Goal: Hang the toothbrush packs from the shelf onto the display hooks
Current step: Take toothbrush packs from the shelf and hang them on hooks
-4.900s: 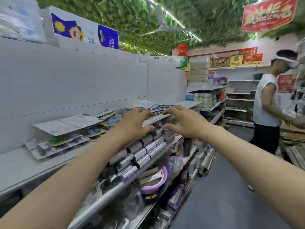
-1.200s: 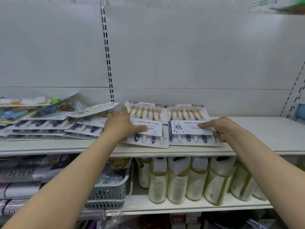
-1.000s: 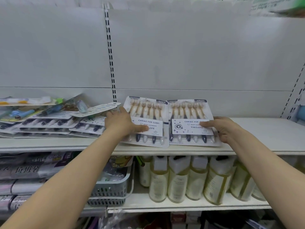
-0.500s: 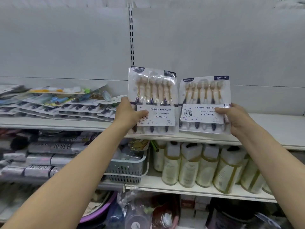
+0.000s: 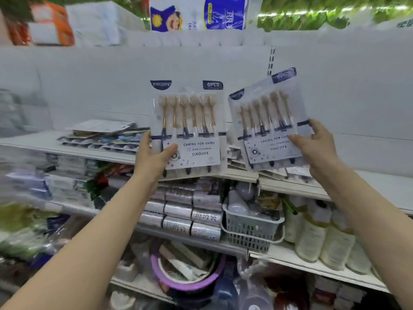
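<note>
I hold two clear six-piece toothbrush packs up in front of the white back panel. My left hand [image 5: 152, 158] pinches the lower left corner of the left toothbrush pack [image 5: 190, 121], which stands upright. My right hand [image 5: 317, 144] grips the lower right edge of the right toothbrush pack [image 5: 266, 117], tilted to the right. Both packs are lifted off the shelf [image 5: 380, 186]. More toothbrush packs [image 5: 102, 136] lie stacked flat on the shelf at the left, and others lie under the right pack. No display hooks are visible.
A slotted upright [image 5: 271, 59] runs down the back panel above the right pack. Below the shelf sit silver rolls [image 5: 190, 211], a grey basket [image 5: 250, 229] and bottles [image 5: 324, 233]. A purple-rimmed basin [image 5: 185, 280] is at the bottom. Tissue packs [image 5: 199, 12] top the unit.
Both hands have lifted the two packs off the shelf and raised them higher. The right pack has tilted. The view has swung left, bringing the left shelf section into sight.
</note>
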